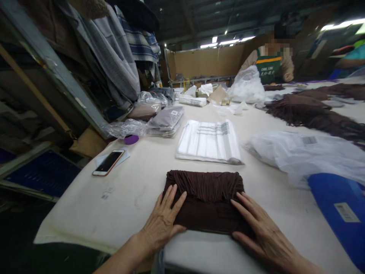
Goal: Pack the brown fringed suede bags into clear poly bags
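Brown cloth [207,219]: folded flat, at the near middle of the worktop [137,213], its fringe [207,186] gathered along the far side.
Left hand [161,220]: resting on the left end; fingers spread and laid flat, no pinch seen.
Right hand [264,228]: resting on the right end; fingers slightly parted, laid flat, thumb by the near corner, no pinch seen.
Fringe risk: strands could splay or tangle, should either hand drag sideways across them.
Fold risk: layers could skew, from heavier pressure at one end than the other.
Near-side risk: cloth could slip off the worktop, if drawn too far back; the near edge is close.
White cloth [209,142]: folded, just beyond the fringe; a hard push to the far side could rumple both.
Bag [310,154]: loose film to the right; a wide swing of the right arm could snag it.
Phone [110,163]: close to the left edge; a careless left sweep could knock it down.
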Tool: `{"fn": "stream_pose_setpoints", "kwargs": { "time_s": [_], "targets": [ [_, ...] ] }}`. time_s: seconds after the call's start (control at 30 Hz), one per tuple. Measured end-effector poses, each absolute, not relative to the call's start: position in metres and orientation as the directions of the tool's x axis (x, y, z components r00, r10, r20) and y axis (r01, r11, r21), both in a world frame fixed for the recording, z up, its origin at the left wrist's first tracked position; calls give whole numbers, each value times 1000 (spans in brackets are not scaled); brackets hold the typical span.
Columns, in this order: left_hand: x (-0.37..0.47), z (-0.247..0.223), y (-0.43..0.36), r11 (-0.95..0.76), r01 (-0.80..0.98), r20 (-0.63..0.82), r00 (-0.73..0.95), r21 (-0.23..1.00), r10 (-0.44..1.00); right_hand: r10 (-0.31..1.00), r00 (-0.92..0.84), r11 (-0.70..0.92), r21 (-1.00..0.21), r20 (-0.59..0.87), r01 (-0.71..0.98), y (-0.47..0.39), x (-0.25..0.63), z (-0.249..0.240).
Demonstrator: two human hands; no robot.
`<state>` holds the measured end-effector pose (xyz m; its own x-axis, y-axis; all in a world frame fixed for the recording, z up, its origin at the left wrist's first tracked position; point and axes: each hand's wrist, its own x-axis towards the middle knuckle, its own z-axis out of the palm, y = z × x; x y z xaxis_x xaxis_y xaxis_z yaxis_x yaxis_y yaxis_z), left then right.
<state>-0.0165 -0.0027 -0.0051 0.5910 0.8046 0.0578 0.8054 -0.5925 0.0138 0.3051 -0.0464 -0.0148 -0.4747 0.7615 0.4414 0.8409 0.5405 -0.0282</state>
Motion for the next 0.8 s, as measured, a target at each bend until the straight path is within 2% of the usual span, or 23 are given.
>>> {"fn": "stream_pose_setpoints", "kwargs": {
  "time_s": [0.13,0.23,0.33,0.47,0.57,0.67,0.8],
  "targets": [
    [-4,-4,10,-570,820,36,569,48,821,799,-403,507,-140,446,850,-13,303,11],
    [-1,7,10,-552,829,-32,556,90,831,885,-317,408,-240,342,881,31,293,23],
    [-15,25,10,-496,849,-88,517,182,852,919,-293,361,-267,262,893,73,285,22],
    [-58,38,10,-308,909,4,320,282,948,922,-289,364,-319,257,875,104,287,11],
    [-88,32,5,-193,927,65,182,323,981,907,-296,396,-368,300,841,108,296,6],
    [-100,25,-8,-135,920,56,123,368,991,887,-287,427,-404,362,809,98,307,4],
    [-94,23,-32,-79,901,28,74,426,997,769,-323,576,-377,552,726,70,315,-2]
  ]
}}
